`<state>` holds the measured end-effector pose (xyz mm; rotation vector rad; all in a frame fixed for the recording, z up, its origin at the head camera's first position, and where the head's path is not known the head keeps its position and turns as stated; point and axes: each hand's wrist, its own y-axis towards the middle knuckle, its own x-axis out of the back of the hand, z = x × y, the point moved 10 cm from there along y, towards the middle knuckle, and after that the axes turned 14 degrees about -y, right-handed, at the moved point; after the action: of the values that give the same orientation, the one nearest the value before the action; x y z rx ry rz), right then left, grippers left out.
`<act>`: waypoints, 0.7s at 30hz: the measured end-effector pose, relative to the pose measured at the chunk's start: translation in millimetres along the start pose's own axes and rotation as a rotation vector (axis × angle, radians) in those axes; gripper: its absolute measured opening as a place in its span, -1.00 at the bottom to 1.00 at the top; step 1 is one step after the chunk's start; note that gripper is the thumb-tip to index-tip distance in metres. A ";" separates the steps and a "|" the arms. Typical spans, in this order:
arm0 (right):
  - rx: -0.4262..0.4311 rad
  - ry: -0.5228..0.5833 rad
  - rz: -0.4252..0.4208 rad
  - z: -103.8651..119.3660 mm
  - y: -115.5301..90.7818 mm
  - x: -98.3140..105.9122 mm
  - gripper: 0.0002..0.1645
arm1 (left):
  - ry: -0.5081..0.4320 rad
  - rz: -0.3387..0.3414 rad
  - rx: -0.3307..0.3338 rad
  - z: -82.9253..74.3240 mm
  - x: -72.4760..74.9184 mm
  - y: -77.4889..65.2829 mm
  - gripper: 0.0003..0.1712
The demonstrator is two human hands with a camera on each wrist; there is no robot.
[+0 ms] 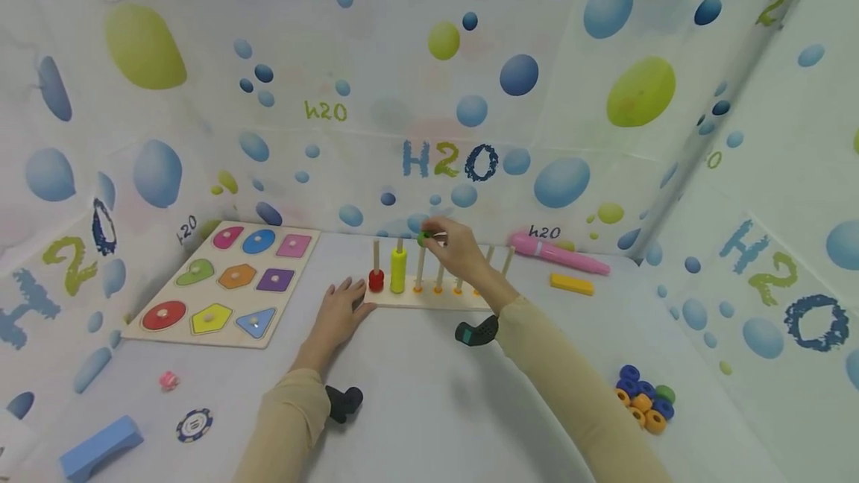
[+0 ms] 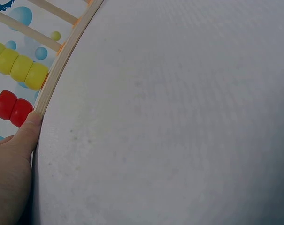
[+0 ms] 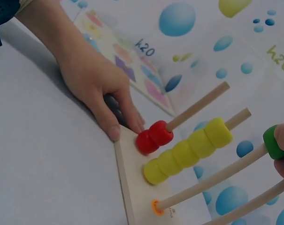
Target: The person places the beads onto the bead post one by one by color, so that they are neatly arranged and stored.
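Thumb and fingertips of my right hand (image 1: 459, 252) pinch a green bead (image 3: 274, 142) at the top of the third peg (image 3: 212, 178) of a wooden bead stacker. Two red beads (image 1: 376, 281) sit low on its first peg, and several yellow beads (image 1: 398, 272) are stacked on the second. My left hand (image 1: 338, 313) grips the left end of the stacker's base (image 1: 429, 300), its thumb along the front edge and the fingers round the end. In the left wrist view, the thumb (image 2: 29, 133) lies right beside the red beads.
Loose blue, orange and green beads (image 1: 646, 399) lie at the right. A shape puzzle board (image 1: 221, 297) stands left, with a blue block (image 1: 101, 447), a chip (image 1: 194, 425) and a small pink piece (image 1: 169, 380) before it. A pink tube-shaped thing (image 1: 564, 253) and yellow block (image 1: 572, 284) lie behind right.
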<state>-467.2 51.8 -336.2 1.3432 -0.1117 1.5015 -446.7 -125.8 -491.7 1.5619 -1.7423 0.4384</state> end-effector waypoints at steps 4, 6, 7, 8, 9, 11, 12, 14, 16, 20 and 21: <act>-0.016 -0.028 0.001 -1.3 -0.6 0.4 -0.69 | -0.001 0.001 -0.002 -1.9 1.4 -0.2 -0.31; -0.029 -0.047 -0.009 -2.5 -1.6 2.2 -0.68 | 0.001 0.003 -0.001 -2.3 1.8 -0.2 -0.32; -0.033 -0.048 -0.020 -3.2 -2.8 4.5 -0.67 | 0.002 0.006 0.000 -3.0 1.5 0.0 -0.32; -0.031 -0.047 -0.031 -3.9 -3.9 6.6 -0.67 | 0.003 0.006 -0.003 -4.1 1.4 0.2 -0.32; -0.026 -0.044 -0.042 -4.4 -4.9 8.6 -0.67 | 0.004 0.003 -0.009 -5.2 1.6 0.4 -0.32; -0.015 -0.039 -0.062 -6.1 -7.3 12.0 -0.67 | 0.004 0.001 -0.015 -7.1 1.9 0.6 -0.33; -0.009 -0.027 -0.074 -7.4 -8.5 13.8 -0.67 | 0.002 -0.001 -0.016 -7.5 2.1 0.6 -0.33; 0.002 -0.010 -0.110 -10.7 -11.5 18.6 -0.68 | 0.004 -0.003 -0.028 -8.9 2.3 0.6 -0.34; 0.004 0.004 -0.150 -15.0 -15.2 24.9 -0.70 | 0.008 -0.002 -0.028 -8.1 1.9 0.7 -0.34; -0.009 0.029 -0.215 -22.8 -27.0 41.7 -0.74 | 0.010 0.000 -0.016 -4.8 0.9 1.0 -0.33; -0.018 0.036 -0.218 -25.3 -30.5 45.2 -0.75 | 0.008 0.000 -0.011 -3.8 0.9 1.0 -0.33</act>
<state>-452.7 109.5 -327.4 1.2705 0.0431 1.3363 -446.5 -123.7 -488.3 1.5509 -1.7359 0.4340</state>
